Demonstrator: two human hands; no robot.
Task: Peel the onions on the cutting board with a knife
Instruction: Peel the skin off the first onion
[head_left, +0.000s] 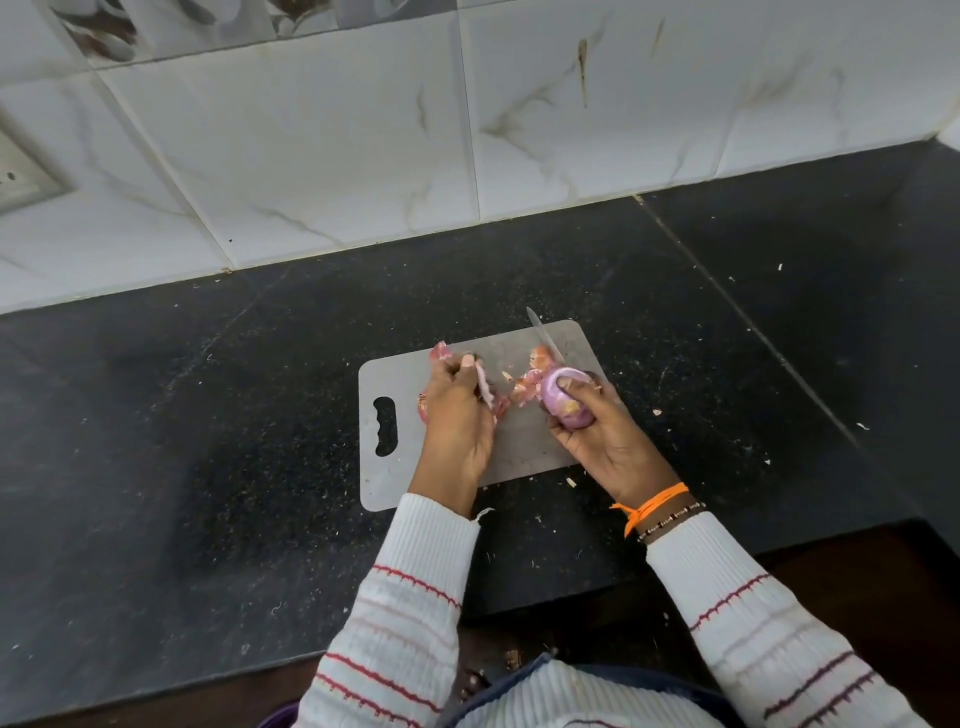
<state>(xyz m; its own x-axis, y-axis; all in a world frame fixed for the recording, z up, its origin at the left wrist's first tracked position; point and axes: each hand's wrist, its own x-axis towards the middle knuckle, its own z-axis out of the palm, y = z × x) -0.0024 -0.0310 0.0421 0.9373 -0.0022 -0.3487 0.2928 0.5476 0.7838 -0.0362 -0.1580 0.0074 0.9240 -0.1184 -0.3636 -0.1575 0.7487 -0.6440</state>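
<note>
A grey cutting board (519, 452) lies on the black counter. My right hand (602, 441) grips a peeled purple onion (569, 402) over the board's right side, thumb pressed on top. A knife blade (543, 335) sticks out beyond the onion and points away from me; its handle is mostly hidden by the same hand. My left hand (457, 415) pinches a pale strip of onion peel (485, 387) above the board's middle. Part of a second, unpeeled onion (422, 408) shows from under my left hand. Loose peel (524, 384) lies between my hands.
More peel (440, 353) lies at the board's far left edge. Small scraps dot the black counter (260, 441) around the board. A tiled wall (337, 156) rises behind it, and the counter's front edge is near my body.
</note>
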